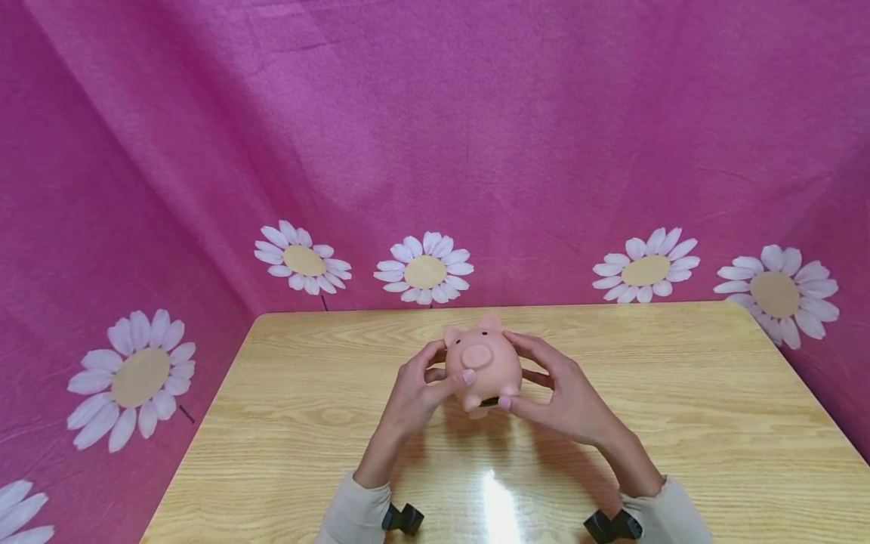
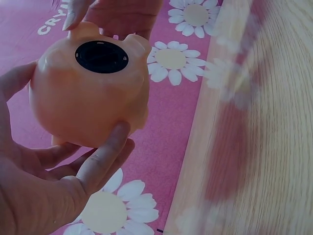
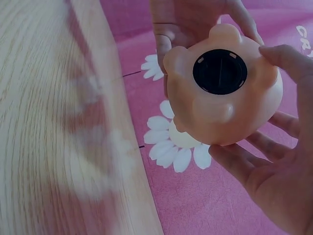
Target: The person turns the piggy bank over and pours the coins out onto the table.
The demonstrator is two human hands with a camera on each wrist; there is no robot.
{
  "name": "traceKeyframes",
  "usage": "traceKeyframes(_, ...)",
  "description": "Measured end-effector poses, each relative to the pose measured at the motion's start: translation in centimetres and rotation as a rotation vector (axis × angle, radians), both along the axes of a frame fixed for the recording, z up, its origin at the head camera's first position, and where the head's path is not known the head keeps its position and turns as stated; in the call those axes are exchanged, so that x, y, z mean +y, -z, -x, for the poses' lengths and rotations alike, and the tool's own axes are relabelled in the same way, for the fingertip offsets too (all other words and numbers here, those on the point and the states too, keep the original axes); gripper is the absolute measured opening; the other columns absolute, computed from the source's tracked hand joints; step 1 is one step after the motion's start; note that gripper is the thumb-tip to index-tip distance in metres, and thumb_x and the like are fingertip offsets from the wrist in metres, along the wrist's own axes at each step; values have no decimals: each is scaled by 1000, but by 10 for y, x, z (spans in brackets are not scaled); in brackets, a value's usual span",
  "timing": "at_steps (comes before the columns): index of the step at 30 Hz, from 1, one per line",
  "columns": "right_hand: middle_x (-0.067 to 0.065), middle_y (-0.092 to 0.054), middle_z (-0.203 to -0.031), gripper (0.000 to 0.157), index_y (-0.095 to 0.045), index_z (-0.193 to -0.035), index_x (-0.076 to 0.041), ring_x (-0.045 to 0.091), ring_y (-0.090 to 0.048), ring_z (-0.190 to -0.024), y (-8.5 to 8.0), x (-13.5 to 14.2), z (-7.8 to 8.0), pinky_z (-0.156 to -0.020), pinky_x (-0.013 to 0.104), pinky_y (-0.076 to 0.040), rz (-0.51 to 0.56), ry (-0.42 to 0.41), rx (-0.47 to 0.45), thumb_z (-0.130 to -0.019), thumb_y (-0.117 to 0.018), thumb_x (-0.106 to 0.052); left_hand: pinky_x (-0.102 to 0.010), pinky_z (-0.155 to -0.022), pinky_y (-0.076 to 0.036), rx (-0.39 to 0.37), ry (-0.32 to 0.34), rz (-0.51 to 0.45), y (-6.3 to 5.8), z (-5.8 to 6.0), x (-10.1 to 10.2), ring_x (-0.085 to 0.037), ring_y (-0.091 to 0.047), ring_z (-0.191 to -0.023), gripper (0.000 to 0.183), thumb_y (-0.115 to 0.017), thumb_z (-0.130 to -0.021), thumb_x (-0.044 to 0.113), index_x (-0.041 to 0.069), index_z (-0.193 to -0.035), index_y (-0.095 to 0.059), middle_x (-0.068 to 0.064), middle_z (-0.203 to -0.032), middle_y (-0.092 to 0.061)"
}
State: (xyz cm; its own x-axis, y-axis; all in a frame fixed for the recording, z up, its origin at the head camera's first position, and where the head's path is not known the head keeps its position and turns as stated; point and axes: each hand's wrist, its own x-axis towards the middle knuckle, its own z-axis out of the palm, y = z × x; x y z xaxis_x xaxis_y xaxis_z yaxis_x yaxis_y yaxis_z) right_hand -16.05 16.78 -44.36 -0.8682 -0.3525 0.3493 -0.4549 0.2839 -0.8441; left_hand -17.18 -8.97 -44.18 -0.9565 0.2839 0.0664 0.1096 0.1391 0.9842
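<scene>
A round pink piggy bank (image 1: 499, 366) is held up over the table between both hands, its snout turned toward the head camera and tilted back. My left hand (image 1: 414, 393) grips its left side, thumb on the front below the snout. On the other side my right hand (image 1: 567, 397) holds it, thumb by a foot at the underside and fingers up near an ear. Both wrist views show the belly with a round black plug (image 3: 220, 71) set between the stubby feet. In the left wrist view the plug (image 2: 101, 57) sits flush in its hole.
The wood-grain table (image 1: 326, 378) has a glossy light reflection near its front. Behind and beside it hangs a magenta cloth (image 1: 476, 151) printed with white daisies. Black wrist devices (image 1: 402, 519) are strapped at both sleeve cuffs.
</scene>
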Motion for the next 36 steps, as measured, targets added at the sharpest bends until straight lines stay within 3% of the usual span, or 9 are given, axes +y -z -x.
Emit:
traceKeyframes(9,7,-63,-152,77,-55,-156,-20,9,-61,-135,2,-1,1,-101,37,-63,3,68,11,-87,-90,-14,-31,-94,-63,21,11,26,-1,-2,1,-28,-74,-124,68,-78,-96,40,20,-156,-54,-8,-150,-64)
traceKeyframes(14,12,-64,-149,71,-56,-154,-13,0,-64,-124,3,-1,3,-96,29,-64,45,111,8,-90,-86,-8,-39,-99,-62,75,13,29,-2,-2,0,-30,-72,-129,75,-78,-96,40,18,-161,-48,-11,-154,-62)
traceKeyframes(19,17,-59,-154,65,-55,-154,-7,-4,-63,-123,3,0,3,-95,24,-63,91,117,-27,-94,-80,-4,-48,-100,-63,108,21,35,-4,-2,0,-33,-70,-131,76,-79,-96,37,15,-161,-47,-14,-154,-61)
traceKeyframes(26,22,-62,-149,56,-55,-154,-5,38,-70,-124,2,0,4,-91,22,-63,80,143,-63,-101,-73,-7,-46,-102,-64,96,42,8,-6,-2,1,-34,-66,-136,74,-80,-93,27,17,-160,-49,-11,-157,-57)
traceKeyframes(28,23,-65,-146,53,-55,-153,-5,41,-70,-123,1,-1,3,-89,21,-62,68,152,-76,-103,-71,-9,-45,-99,-65,102,60,-15,-6,-2,1,-35,-63,-139,75,-81,-93,23,17,-160,-49,-10,-160,-54)
traceKeyframes(32,26,-66,-143,47,-56,-153,-4,23,-74,-116,-1,-2,1,-88,23,-63,75,143,-119,-107,-65,-13,-40,-95,-66,141,94,-33,-7,-2,1,-39,-58,-143,78,-84,-91,15,15,-161,-48,-9,-164,-49)
traceKeyframes(36,29,-65,-142,45,-55,-152,-1,1,-71,-109,-2,-3,-1,-85,25,-66,96,116,-165,-110,-60,-14,-37,-99,-65,174,87,15,-7,-2,0,-38,-53,-147,82,-86,-90,12,13,-161,-47,-10,-164,-45)
